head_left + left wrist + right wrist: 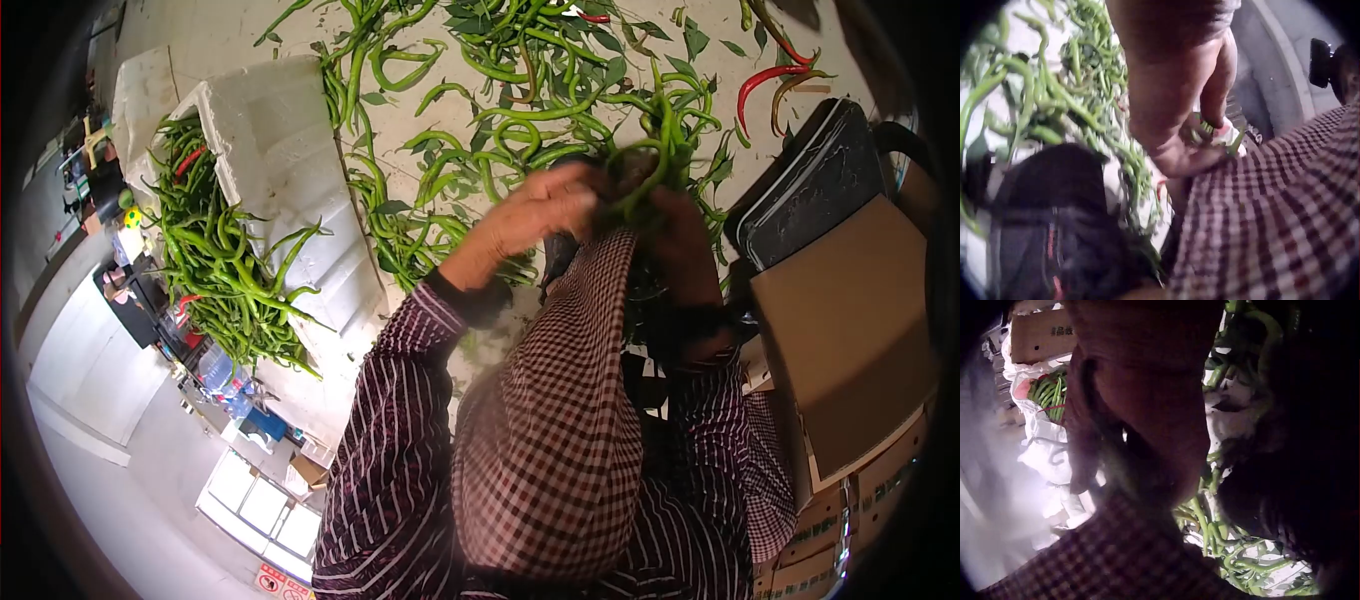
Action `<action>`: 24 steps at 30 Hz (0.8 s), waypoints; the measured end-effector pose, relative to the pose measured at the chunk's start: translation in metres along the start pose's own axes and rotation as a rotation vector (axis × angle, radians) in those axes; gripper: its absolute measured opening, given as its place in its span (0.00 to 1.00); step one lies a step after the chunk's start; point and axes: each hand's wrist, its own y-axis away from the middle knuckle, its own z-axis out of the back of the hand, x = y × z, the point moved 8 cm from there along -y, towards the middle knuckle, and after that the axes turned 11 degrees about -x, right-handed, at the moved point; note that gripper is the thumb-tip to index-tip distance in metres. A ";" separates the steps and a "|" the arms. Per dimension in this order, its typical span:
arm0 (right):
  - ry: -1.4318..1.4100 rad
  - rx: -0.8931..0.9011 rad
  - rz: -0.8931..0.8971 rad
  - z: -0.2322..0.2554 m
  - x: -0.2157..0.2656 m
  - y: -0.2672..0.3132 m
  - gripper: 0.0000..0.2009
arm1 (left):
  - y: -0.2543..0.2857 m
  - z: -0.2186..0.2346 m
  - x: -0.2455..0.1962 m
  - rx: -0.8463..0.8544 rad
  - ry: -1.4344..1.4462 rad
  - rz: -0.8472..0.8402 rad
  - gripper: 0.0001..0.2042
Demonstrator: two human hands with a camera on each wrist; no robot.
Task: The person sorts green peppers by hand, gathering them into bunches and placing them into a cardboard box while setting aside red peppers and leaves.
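Near the front of the pale table [410,330], both hands are raised close together. The left hand [540,208] curls its fingers around a green chili pepper [1235,144], whose tip pokes out beside the checkered cloth [1266,212]. Opposite it, the right hand [683,245] is dark and blurred; in the right wrist view a dim green chili pepper [1115,459] runs along its palm under the bent fingers. Curved green peppers [655,180] overlap the hands in the head view. Much of the right fingertips is hidden in shadow.
Loose green peppers [520,130] and leaves are strewn over the table. On the left, more peppers [225,260] fill a white foam box [265,130]. Several red peppers [765,80] lie at the far right, beyond a dark case [815,185] and a cardboard box [850,320].
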 end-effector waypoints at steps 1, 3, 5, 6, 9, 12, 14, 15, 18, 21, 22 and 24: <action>-0.049 -0.032 -0.018 0.008 -0.002 -0.005 0.11 | -0.008 0.010 -0.003 0.004 0.000 0.005 0.10; -0.222 -0.086 -0.103 0.028 -0.010 -0.013 0.11 | -0.003 0.037 -0.069 -0.468 -1.185 -0.961 0.15; -0.395 -0.132 -0.183 0.041 -0.019 -0.015 0.11 | -0.018 0.061 -0.072 -0.646 -1.499 -0.888 0.18; -0.359 -0.150 -0.139 0.045 -0.015 -0.015 0.12 | -0.025 0.065 -0.071 -0.655 -1.587 -0.873 0.18; -0.138 -0.221 -0.037 0.048 -0.002 0.001 0.11 | -0.044 0.063 -0.058 -0.580 -1.856 -0.849 0.18; -0.093 -0.302 -0.075 0.058 -0.007 0.002 0.10 | -0.029 0.052 -0.070 -0.611 -1.779 -0.986 0.20; -0.223 -0.351 -0.175 0.068 -0.021 0.005 0.10 | -0.023 0.055 -0.071 -0.616 -1.753 -0.978 0.23; -0.152 -0.345 -0.164 0.066 -0.023 0.011 0.10 | -0.026 0.067 -0.061 -0.591 -1.742 -0.799 0.23; 0.179 -0.334 0.099 0.077 -0.036 0.015 0.10 | -0.025 0.070 -0.052 -0.529 -1.734 -0.849 0.21; 0.107 -0.398 0.055 0.066 -0.034 0.017 0.10 | -0.019 0.107 -0.038 -0.730 -1.459 -0.839 0.15; -0.217 -0.465 -0.206 0.062 -0.048 0.018 0.11 | -0.021 0.108 -0.038 -0.732 -1.462 -0.841 0.15; -0.128 -0.438 -0.121 0.061 -0.048 0.016 0.11 | -0.021 0.113 -0.036 -0.791 -1.445 -0.764 0.12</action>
